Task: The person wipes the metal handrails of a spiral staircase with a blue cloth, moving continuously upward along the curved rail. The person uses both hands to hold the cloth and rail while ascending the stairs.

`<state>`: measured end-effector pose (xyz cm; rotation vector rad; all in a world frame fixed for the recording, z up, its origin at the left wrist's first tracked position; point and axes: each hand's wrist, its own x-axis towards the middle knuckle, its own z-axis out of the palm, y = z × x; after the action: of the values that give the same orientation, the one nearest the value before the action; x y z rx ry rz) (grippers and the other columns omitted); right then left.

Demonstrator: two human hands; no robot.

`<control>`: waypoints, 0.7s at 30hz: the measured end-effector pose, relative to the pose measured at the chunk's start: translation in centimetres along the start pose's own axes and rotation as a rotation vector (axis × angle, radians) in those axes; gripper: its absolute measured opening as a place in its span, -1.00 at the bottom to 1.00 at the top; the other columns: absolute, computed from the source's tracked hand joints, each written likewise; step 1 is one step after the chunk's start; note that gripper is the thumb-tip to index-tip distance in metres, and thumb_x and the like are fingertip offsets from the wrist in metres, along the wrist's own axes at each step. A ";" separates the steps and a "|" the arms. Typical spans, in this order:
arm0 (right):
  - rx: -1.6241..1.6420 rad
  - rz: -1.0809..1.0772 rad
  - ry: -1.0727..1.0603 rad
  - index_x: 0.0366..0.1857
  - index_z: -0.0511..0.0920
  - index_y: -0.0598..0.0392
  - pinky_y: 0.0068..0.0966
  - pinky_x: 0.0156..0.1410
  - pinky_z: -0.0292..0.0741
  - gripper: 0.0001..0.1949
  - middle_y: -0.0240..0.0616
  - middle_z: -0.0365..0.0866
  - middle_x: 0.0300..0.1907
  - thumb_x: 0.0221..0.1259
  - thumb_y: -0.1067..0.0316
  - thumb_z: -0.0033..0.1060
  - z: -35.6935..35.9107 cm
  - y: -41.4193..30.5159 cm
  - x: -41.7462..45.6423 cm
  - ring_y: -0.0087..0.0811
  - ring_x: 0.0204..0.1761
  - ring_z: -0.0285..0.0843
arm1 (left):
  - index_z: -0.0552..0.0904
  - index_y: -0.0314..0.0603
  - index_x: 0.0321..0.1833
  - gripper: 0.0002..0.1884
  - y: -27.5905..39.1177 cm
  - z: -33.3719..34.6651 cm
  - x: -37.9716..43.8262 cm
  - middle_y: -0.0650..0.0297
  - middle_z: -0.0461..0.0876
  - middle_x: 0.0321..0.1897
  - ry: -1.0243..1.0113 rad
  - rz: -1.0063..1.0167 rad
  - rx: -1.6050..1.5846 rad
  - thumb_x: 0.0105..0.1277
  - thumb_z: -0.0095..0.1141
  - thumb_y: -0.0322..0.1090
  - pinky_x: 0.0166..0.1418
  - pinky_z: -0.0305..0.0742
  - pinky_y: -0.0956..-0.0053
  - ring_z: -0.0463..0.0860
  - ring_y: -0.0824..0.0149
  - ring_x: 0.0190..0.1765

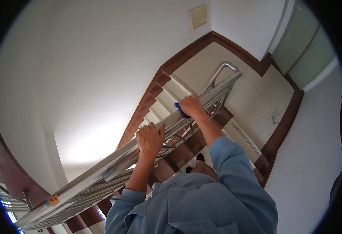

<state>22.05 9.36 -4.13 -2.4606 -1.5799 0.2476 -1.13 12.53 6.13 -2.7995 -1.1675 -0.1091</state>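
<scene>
A metal stair handrail runs diagonally before me, from the lower left up to a bent tube end at the upper right. My left hand grips the rail from above, its fingers curled over the far side. Farther along toward the landing, my right hand presses a blue cloth against the rail. Part of the cloth is hidden under the palm. Below the rail stand the metal balusters. An orange sticker with markings is stuck on the rail at the lower left.
Pale steps with a reddish-brown border lie beyond the rail. My shoes are on the stairs on the near side. A landing lies at the upper right, with a pale green door beyond. White walls flank the stairwell.
</scene>
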 end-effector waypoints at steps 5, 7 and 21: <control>0.245 -0.145 -0.099 -0.35 0.78 0.14 -0.01 0.11 0.57 -0.34 0.01 0.80 -0.22 0.59 -0.09 -0.39 -2.5 -8.7 -1.9 0.03 -0.10 0.77 | 0.53 -0.23 0.25 -0.47 -0.6 0.0 -0.2 0.00 0.73 -0.38 0.146 0.028 -0.155 0.51 0.03 0.09 -0.08 0.56 0.07 0.73 -0.05 -0.23; 0.305 -0.230 -0.006 -0.13 0.74 0.12 -0.07 0.27 0.47 -0.56 -0.02 0.75 -0.03 0.51 0.02 -0.13 -2.3 -11.0 -4.0 -0.04 0.13 0.67 | 0.45 -0.19 0.38 -0.43 -1.1 0.0 -0.4 0.01 0.73 -0.36 0.156 0.019 -0.268 0.51 0.03 0.08 -0.08 0.55 0.06 0.72 -0.07 -0.23; 0.458 -0.041 0.647 0.10 0.58 0.09 -0.04 0.44 0.23 -0.73 -0.19 0.56 0.13 0.47 0.22 0.10 3.0 -2.9 -5.2 -0.05 0.28 0.42 | 0.64 -0.20 -0.02 -0.58 -0.6 0.0 -0.3 0.02 0.71 -0.28 0.110 0.082 -0.142 0.46 0.12 0.07 -0.10 0.55 0.07 0.71 -0.02 -0.17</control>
<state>16.62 6.03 -6.10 -1.8829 -1.1344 -0.1680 -1.74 12.73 6.11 -2.9153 -1.0580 -0.3475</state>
